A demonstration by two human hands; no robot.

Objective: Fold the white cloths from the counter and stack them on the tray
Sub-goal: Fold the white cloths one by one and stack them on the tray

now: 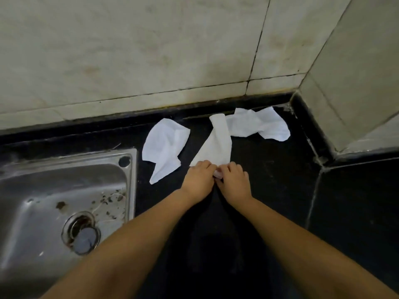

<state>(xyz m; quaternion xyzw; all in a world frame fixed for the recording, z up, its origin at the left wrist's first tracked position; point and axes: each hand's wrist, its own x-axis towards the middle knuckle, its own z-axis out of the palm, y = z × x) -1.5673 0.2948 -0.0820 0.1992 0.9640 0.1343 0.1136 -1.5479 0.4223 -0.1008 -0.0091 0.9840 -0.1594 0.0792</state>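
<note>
Both hands meet at centre frame on the black counter (269, 190). Left hand (199, 176) and right hand (234, 180) sit side by side, knuckles up, fingers curled down onto the near edge of the middle cloth (216, 145). Both seem to pinch that edge, w/ a small bunched bit of white showing btwn the thumbs; exact grip under the fingers can't be seen.

Middle cloth runs from the hands up toward 12 o'clock, wide at the near end, narrowing to a rolled tip near the back edge of the counter. Its tip lies just beside, maybe overlapping, the right cloth (259, 125), which is crumpled at approx 1 o'clock against the wall base. Left cloth (164, 145) lies loose and partly folded over at approx 10 o'clock from the hands, apart from the middle one, btwn it and the sink (127, 169).

Sink is steel, at 8-9 o'clock, w/ dark specks in the basin and a drain plug (86, 239) low in it. Tiled wall (151, 50) fills the top; a corner juts in at 2-3 o'clock.
</note>
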